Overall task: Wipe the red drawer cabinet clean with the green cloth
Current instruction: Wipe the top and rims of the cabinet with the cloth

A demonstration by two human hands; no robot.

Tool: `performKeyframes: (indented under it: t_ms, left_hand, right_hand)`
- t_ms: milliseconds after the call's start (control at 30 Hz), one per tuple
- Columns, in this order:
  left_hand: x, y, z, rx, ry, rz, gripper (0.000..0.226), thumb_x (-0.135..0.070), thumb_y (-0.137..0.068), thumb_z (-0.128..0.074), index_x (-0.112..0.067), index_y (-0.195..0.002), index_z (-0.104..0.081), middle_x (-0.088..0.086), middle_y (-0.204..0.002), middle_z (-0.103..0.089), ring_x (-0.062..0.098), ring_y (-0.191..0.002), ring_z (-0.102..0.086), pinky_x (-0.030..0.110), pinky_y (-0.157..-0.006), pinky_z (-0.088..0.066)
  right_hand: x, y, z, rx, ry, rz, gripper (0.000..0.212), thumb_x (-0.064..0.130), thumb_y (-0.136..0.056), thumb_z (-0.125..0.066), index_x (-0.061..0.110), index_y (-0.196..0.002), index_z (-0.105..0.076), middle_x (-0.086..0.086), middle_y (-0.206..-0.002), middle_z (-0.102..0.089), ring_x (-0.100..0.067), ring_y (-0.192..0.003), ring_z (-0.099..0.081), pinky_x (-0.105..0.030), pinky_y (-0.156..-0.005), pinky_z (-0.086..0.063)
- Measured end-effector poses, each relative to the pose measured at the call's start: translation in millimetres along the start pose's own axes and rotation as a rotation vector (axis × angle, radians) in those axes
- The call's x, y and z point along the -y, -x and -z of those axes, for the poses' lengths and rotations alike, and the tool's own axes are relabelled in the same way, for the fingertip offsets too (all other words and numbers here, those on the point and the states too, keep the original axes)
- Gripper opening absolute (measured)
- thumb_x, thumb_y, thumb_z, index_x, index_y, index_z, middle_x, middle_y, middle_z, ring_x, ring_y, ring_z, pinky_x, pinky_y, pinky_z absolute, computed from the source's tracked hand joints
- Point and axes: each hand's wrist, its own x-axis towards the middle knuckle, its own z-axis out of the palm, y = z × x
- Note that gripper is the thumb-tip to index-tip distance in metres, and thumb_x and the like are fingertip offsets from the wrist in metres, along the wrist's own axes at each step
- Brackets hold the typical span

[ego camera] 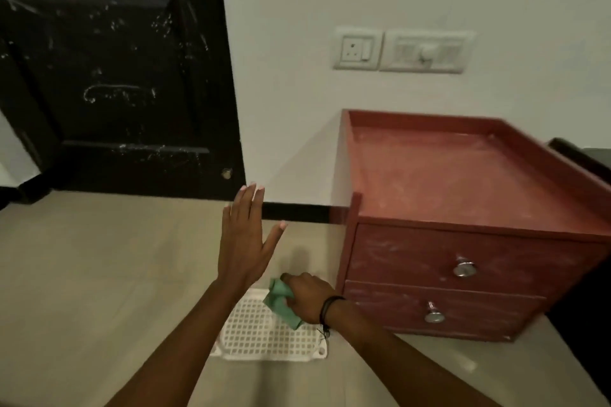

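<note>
From my head camera, my right hand is bunched around the green cloth, fingers clamped on it so the wad gives a firm pad to scrub with. It sits low over the white grid tray on the floor, just left of the red drawer cabinet and not yet touching it. My left hand hangs free further out, fingers spread and holding nothing, likely for balance. The cabinet stands to the right against the far wall, its top and two drawer fronts filmed with pale dust, so I judge that wiping has not begun.
</note>
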Motion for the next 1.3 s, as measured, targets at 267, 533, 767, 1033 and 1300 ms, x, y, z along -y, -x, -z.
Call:
performKeyframes:
  t_ms: [267, 533, 767, 1033, 1300]
  left_hand:
    - [-121, -120, 40, 0.052, 0.0, -0.261, 0.076, -0.063, -0.1, -0.028, -0.014, -0.157, -0.023, 0.005, -0.165, -0.024, 0.021, -0.154, -0.015, 0.05, -0.125, -0.015]
    - [-159, -147, 47, 0.056, -0.037, -0.301, 0.075, -0.062, -0.099, -0.023, -0.014, -0.157, -0.025, 0.006, -0.165, -0.022, 0.022, -0.154, -0.014, 0.048, -0.125, -0.011]
    - [-159, -150, 55, 0.059, -0.088, -0.303, 0.071, -0.057, -0.102, -0.028, -0.014, -0.158, -0.023, 0.006, -0.167, -0.019, 0.021, -0.155, -0.011, 0.049, -0.125, -0.011]
    - [-142, -142, 33, 0.167, -0.15, -0.251, 0.076, -0.063, -0.099, -0.014, -0.017, -0.159, -0.018, 0.004, -0.168, -0.013, 0.018, -0.156, -0.004, 0.044, -0.126, -0.005]
    - [-150, -128, -3, 0.328, -0.026, -0.198, 0.057, -0.043, -0.106, -0.026, -0.014, -0.155, -0.029, 0.006, -0.162, -0.031, 0.02, -0.151, -0.024, 0.037, -0.12, -0.024]
  right_hand:
    - [6, 77, 163, -0.157, -0.074, 0.11, 0.027, 0.007, -0.09, -0.058, 0.006, -0.117, -0.062, -0.018, -0.115, -0.069, -0.033, -0.104, -0.065, -0.036, -0.086, -0.053]
    - [-4, 112, 267, -0.235, -0.005, 0.129, 0.016, 0.01, -0.094, -0.06, -0.003, -0.099, -0.066, -0.021, -0.095, -0.068, -0.029, -0.081, -0.061, -0.038, -0.073, -0.048]
    - [-29, 125, 306, -0.424, -0.013, 0.009, 0.013, 0.015, -0.092, -0.06, 0.01, -0.102, -0.063, -0.009, -0.097, -0.07, -0.025, -0.086, -0.064, -0.035, -0.07, -0.048]
    - [-67, 116, 333, -0.665, 0.076, -0.065, 0.028, 0.022, -0.086, -0.058, 0.027, -0.111, -0.069, -0.004, -0.101, -0.075, -0.027, -0.091, -0.069, -0.035, -0.067, -0.054]
    - [-90, 88, 282, -0.804, 0.34, 0.048, 0.039, 0.003, -0.084, -0.064, 0.023, -0.117, -0.069, -0.002, -0.104, -0.073, -0.024, -0.097, -0.068, -0.034, -0.074, -0.049]
